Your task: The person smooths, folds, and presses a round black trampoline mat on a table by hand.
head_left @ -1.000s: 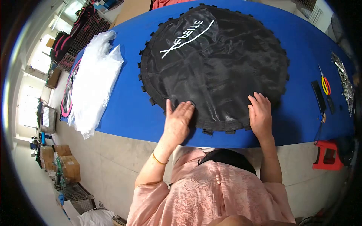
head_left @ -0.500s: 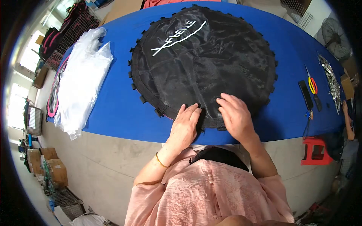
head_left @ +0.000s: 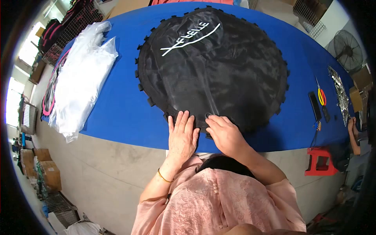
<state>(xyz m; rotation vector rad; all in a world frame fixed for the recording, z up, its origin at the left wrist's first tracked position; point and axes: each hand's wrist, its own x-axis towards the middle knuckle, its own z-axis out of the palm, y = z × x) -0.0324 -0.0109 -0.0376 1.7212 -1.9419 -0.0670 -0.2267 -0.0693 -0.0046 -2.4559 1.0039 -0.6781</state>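
Note:
A large round black fabric mat (head_left: 231, 74) with white lettering and short black tabs around its rim lies flat in front of me. Its sheet looks slightly wrinkled, with a crease running toward the near edge. My left hand (head_left: 181, 135) rests on the near-left rim, palm down, fingers outstretched. To its right, my right hand (head_left: 225, 133) lies on the near edge with its fingers reaching left over the fabric. The undersides of the right fingers are hidden. Both hands touch the mat, and I see nothing held in either one.
The mat lies on a blue-covered table (head_left: 117, 102). Clear plastic sheeting (head_left: 84, 78) is piled at left. At right lie yellow-and-red-handled scissors (head_left: 321, 96), a black strip (head_left: 314, 105) and shiny metal pieces (head_left: 339, 92). A red stool (head_left: 320, 161) stands below; another person's arm (head_left: 353, 137) shows at far right.
My right hand has come down and left onto the mat's near edge. My left hand has shifted left and flattened, its fingers now straight on the rim.

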